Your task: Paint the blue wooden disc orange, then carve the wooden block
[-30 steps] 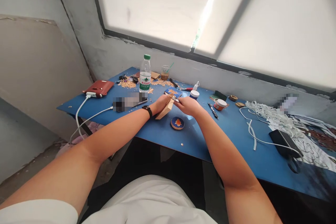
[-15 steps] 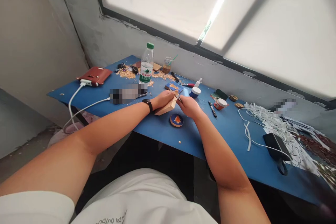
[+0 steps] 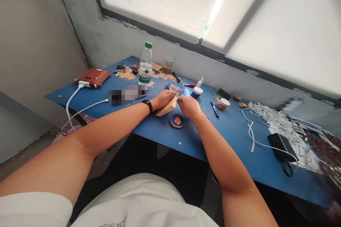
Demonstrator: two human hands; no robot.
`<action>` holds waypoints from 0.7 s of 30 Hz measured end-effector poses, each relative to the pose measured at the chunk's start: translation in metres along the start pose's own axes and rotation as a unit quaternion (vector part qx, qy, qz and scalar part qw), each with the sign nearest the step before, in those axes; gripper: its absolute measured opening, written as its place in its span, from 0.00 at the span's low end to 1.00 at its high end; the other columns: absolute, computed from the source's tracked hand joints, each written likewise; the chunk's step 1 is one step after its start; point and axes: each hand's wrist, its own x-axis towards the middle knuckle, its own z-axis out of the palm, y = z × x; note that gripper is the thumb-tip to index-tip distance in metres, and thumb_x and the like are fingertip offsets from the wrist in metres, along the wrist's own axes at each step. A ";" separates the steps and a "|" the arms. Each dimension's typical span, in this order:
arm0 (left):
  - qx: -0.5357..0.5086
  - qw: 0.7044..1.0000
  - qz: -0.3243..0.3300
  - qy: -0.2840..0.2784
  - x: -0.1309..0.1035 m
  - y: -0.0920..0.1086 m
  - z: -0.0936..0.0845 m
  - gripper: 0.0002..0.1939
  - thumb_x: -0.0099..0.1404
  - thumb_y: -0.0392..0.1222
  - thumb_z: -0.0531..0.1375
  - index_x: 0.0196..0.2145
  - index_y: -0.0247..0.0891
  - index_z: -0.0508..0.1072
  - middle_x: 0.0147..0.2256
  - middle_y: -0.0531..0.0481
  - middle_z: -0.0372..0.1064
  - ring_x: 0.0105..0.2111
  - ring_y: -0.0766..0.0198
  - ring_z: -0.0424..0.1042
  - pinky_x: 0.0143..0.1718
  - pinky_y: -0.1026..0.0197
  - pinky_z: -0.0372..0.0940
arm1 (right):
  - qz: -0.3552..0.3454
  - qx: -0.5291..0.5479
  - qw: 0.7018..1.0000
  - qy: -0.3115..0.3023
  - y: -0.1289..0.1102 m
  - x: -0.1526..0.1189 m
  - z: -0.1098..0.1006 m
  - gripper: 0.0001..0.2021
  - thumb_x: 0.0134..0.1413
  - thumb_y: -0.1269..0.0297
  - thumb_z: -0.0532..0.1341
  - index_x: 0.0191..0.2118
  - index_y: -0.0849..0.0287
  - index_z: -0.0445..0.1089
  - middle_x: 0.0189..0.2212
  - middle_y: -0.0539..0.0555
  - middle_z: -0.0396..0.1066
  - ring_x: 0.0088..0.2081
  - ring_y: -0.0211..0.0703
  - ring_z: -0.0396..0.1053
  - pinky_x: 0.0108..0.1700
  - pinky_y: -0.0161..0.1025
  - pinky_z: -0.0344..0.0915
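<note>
My left hand point(image 3: 163, 100), a black watch at its wrist, is closed around a pale wooden block point(image 3: 167, 108) held tilted above the table. In my right hand point(image 3: 190, 106) is a small carving knife point(image 3: 181, 93), its thin blade showing at the block's upper end. The fingers of both hands are partly hidden. Just below the hands lies a round wood slice point(image 3: 177, 121), painted blue with an orange tree shape. Behind them, a blue board point(image 3: 169, 86) with an orange figure rests on the table.
Beyond my hands stand a water bottle point(image 3: 145, 67), a cup point(image 3: 168, 65) and a blue-and-white jar point(image 3: 196, 92). Wood shavings point(image 3: 126, 74) are scattered at the back. To the right are a pen point(image 3: 214, 110), an orange-labelled jar point(image 3: 222, 104), cables and a black power brick point(image 3: 282, 147).
The right hand and knife have shifted slightly against the block, and more of the blade shows now. The left hand keeps its grip. The whole view has moved a little.
</note>
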 end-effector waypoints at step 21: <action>-0.015 0.999 -0.039 0.008 -0.010 0.008 0.006 0.44 0.90 0.84 0.55 0.29 0.44 0.68 0.26 0.52 0.62 0.32 0.59 0.60 0.39 0.53 0.61 | 0.005 0.148 0.987 0.058 0.026 0.008 0.020 0.24 0.98 0.46 0.50 0.59 0.54 0.80 0.50 0.66 0.88 0.52 0.62 0.83 0.50 0.47 0.63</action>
